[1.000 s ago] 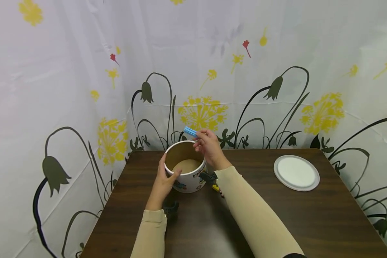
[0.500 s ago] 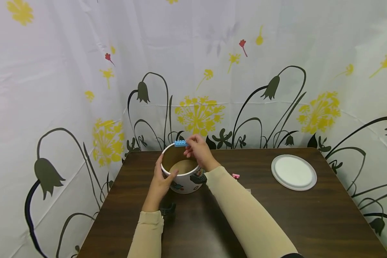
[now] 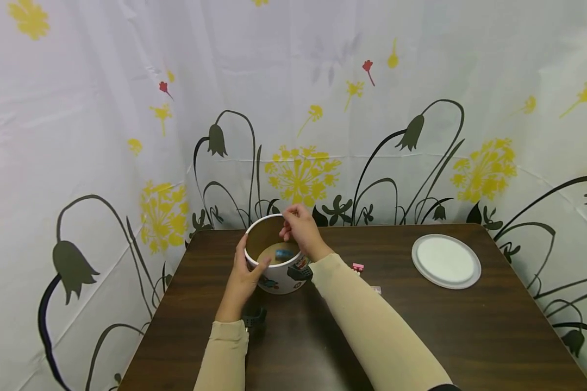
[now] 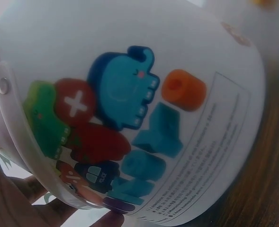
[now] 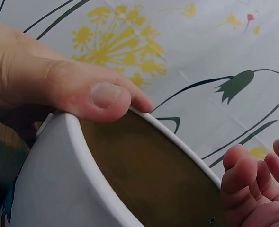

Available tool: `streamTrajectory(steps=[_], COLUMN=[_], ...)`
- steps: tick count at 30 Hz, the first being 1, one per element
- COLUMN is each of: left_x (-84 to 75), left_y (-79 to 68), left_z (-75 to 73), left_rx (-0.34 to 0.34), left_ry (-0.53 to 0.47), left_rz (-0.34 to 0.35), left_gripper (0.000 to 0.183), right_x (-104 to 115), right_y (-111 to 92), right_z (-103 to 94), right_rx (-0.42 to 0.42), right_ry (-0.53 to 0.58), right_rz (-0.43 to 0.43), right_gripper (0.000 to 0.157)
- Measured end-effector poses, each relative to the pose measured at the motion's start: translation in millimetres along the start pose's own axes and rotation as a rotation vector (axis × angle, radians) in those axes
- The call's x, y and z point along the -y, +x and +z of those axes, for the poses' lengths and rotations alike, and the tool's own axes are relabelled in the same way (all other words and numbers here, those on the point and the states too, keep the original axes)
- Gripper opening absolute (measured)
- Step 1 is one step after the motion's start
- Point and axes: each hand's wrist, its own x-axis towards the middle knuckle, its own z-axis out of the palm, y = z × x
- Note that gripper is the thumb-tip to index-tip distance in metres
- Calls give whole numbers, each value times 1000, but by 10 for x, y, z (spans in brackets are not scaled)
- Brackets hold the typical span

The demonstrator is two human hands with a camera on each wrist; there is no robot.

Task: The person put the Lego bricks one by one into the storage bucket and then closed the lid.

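Note:
My left hand (image 3: 243,271) grips the near left side of a round white bucket (image 3: 279,279), its thumb hooked over the rim. In the left wrist view, fingers (image 4: 16,194) lie against the printed wall of the bucket (image 4: 196,42). My right hand (image 3: 300,231) hovers over the far right rim, its fingers loosely bent and holding nothing. The right wrist view shows the parted fingertips of that right hand (image 5: 253,189). A blue toy brick (image 3: 285,253) is inside the bucket, blurred, below my right hand.
A round white lid (image 3: 446,260) lies on the dark wooden table (image 3: 411,336) to the right. A small pink brick (image 3: 357,267) and a pale pink piece (image 3: 376,290) sit beside my right sleeve, partly hidden. A flowered curtain (image 3: 254,65) hangs behind the table.
The right hand moved left over the bucket with the blue brick, then let go. The brick dropped from rim height into the bucket. The left hand keeps its grip.

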Motion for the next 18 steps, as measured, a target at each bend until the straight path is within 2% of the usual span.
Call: streamTrajectory(steps=[14,18], left_x=[14,9], left_y=[0,3], left_z=[-3,-4], left_rx=[-5,-2], left_ry=[29,31], left_rz=[-18,-21], left_gripper=[97,98], right_x=[-67,-103], right_y=[-39,-63], right_z=[58,88], right_rx=[-79,-146], right_ry=[-140,-273], right_rz=[-73,-171], right_gripper=[10,9])
